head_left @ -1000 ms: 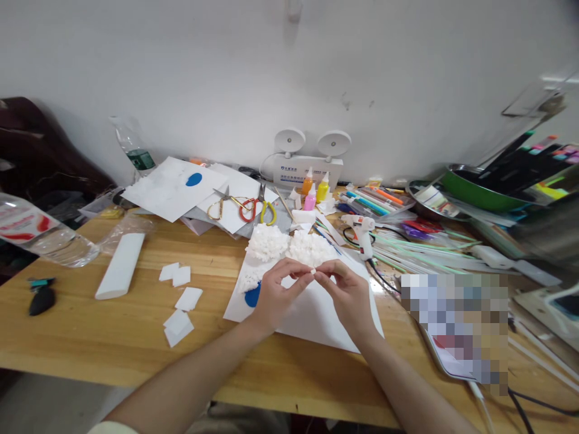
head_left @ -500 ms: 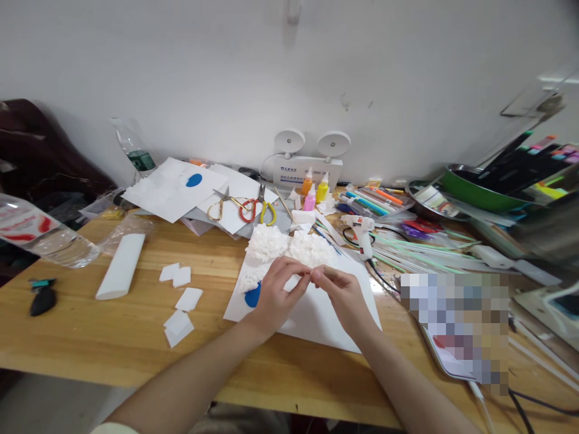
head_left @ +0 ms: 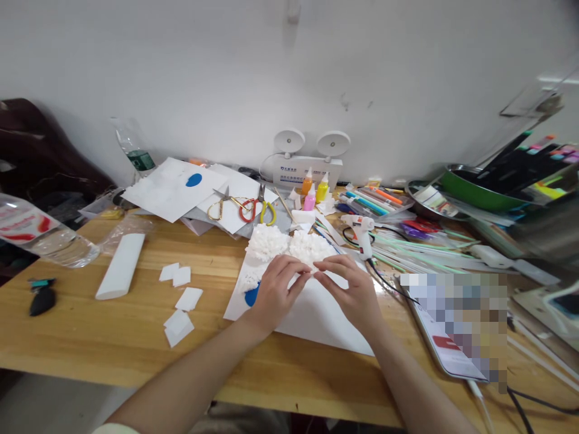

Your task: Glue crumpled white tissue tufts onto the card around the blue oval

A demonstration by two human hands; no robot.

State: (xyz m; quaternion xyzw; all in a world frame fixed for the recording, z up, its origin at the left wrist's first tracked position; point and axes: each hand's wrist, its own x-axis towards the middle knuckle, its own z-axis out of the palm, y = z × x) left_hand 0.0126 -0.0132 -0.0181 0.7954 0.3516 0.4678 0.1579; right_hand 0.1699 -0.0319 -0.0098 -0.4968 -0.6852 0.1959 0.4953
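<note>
Above a white sheet of paper point(head_left: 323, 322), my two hands meet at the fingertips. My left hand point(head_left: 275, 295) is closed in a pinch; whatever is between its thumb and finger is too small to name, with only a whitish speck at the tips. My right hand point(head_left: 355, 295) has its thumb and forefinger parted, the tips close by that speck. Just behind my hands, fluffy white clusters point(head_left: 266, 243) sit on the sheet's far part. A blue round patch point(head_left: 251, 294) shows beside my left hand, partly covered by more white fluff point(head_left: 250, 279).
Small white paper squares point(head_left: 189, 298) and a white flat-sided block point(head_left: 120, 267) lie to the left, near a water bottle point(head_left: 58, 238). Scissors point(head_left: 221, 205) rest at the back. A glue gun point(head_left: 363, 235) with its cord and a phone point(head_left: 456, 355) are on the right.
My right hand's thumb and forefinger have moved apart from their pinch, and its fingers have spread. The left hand has stayed nearly in place, still pinching.
</note>
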